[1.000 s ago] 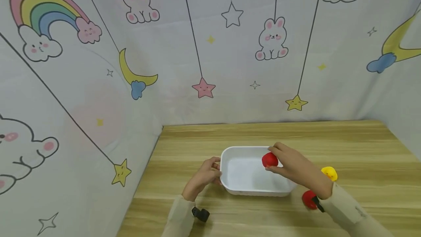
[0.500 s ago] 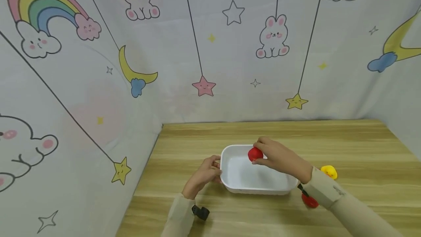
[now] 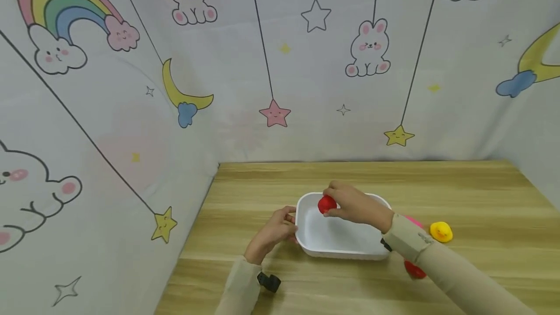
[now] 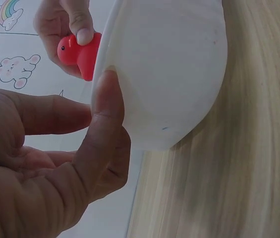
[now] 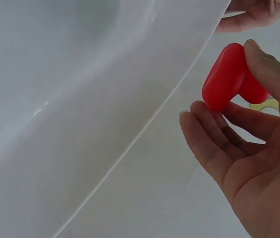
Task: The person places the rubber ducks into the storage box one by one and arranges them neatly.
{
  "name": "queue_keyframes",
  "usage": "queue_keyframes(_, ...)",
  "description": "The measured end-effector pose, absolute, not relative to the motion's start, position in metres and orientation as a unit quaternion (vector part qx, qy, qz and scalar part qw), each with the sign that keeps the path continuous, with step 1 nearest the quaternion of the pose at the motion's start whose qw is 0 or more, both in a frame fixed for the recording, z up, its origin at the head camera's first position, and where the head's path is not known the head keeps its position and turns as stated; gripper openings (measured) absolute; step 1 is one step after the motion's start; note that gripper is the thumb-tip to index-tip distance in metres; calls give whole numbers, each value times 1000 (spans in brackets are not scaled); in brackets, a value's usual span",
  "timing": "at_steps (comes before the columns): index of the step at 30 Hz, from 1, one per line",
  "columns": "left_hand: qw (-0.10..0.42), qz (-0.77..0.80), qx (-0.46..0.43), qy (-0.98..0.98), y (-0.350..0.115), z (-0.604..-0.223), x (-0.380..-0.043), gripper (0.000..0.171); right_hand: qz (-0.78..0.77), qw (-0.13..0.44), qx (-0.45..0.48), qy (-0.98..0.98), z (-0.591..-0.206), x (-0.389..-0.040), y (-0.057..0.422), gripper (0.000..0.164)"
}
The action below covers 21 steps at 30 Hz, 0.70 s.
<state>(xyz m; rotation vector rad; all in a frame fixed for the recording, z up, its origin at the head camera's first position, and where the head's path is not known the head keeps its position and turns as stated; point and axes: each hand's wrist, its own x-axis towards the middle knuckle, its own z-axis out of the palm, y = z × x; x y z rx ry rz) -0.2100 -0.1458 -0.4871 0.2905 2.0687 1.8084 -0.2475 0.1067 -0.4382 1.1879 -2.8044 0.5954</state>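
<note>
My right hand (image 3: 356, 204) pinches a red rubber duck (image 3: 327, 204) between thumb and fingers, above the left part of a white plastic basin (image 3: 345, 255). The duck's head and black eye show in the left wrist view, where the red duck (image 4: 83, 54) appears beyond the basin's rim. My left hand (image 3: 275, 232) grips the basin's left edge; up close, the left hand (image 4: 75, 153) has its thumb against the outer wall and a finger at the rim. In the right wrist view the right hand (image 5: 249, 144) holds the duck by its body.
Right of the basin a yellow rubber duck (image 3: 441, 232) sits on the wooden table (image 3: 490, 193). A red object (image 3: 414, 270) and a pink object (image 3: 414, 221) are partly hidden by the right sleeve (image 3: 437, 256). A printed cloth (image 3: 323, 140) hangs behind the table.
My right hand has carried the red rubber duck leftward across the basin. The left hand stays at the basin's left edge. The pink object has come into sight beside the right sleeve.
</note>
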Motion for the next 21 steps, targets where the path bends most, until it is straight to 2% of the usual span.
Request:
queue_keyframes(10,188,644,100,735,-145,-489,-211,58,186,-24,388,-902,-458,-266,87,37)
queue_keyframes(21,183,640,107,739,-146,-487,-209,60,172,-30,401,-899,-478,-271,77,29)
